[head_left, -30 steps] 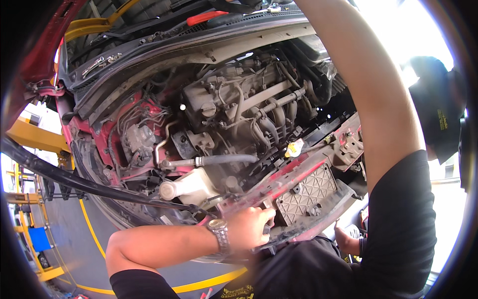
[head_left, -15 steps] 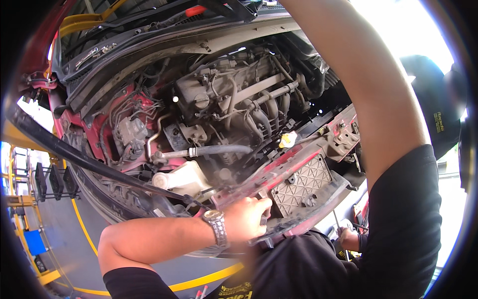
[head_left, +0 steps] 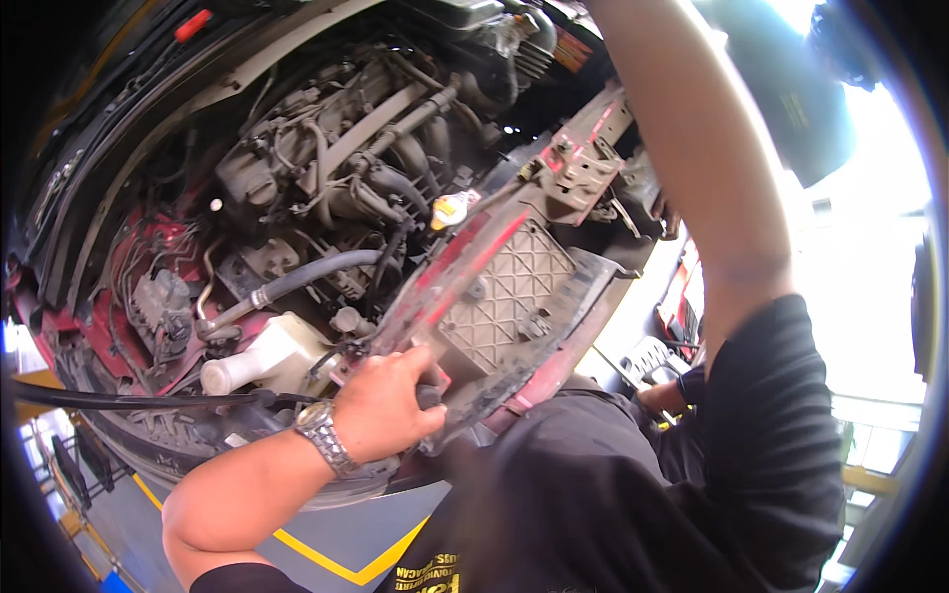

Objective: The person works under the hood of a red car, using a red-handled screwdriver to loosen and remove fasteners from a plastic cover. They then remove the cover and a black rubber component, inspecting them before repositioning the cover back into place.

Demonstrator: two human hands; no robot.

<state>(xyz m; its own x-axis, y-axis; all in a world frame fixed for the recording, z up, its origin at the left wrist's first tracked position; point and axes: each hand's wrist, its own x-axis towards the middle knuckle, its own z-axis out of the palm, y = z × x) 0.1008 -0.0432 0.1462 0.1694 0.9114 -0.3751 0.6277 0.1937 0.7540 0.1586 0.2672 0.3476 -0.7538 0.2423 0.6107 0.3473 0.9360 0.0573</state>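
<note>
My left hand (head_left: 388, 403), with a metal watch on its wrist, rests at the near end of the red, dusty front crossmember (head_left: 465, 267). Its fingers are curled and closed around a dark, rounded piece, mostly hidden, that I cannot make out. Beside it lies the ribbed grey-brown panel (head_left: 509, 296) under the crossmember. A whitish plastic reservoir (head_left: 282, 351) sits just beyond the wrist. My right arm (head_left: 707, 148) reaches up across the right side, and its hand is outside the picture.
The dusty engine (head_left: 346, 148) fills the open bay, with a grey hose (head_left: 316, 277) and a yellow-topped cap (head_left: 450, 211) nearby. A black prop rod (head_left: 148, 398) crosses at left. Another person's hand (head_left: 660, 400) is low on the right; a dark-clothed person (head_left: 791, 99) stands farther back.
The view has swung right, so the engine bay sits farther left and higher. My left hand stays closed at the crossmember's end. My right arm remains raised.
</note>
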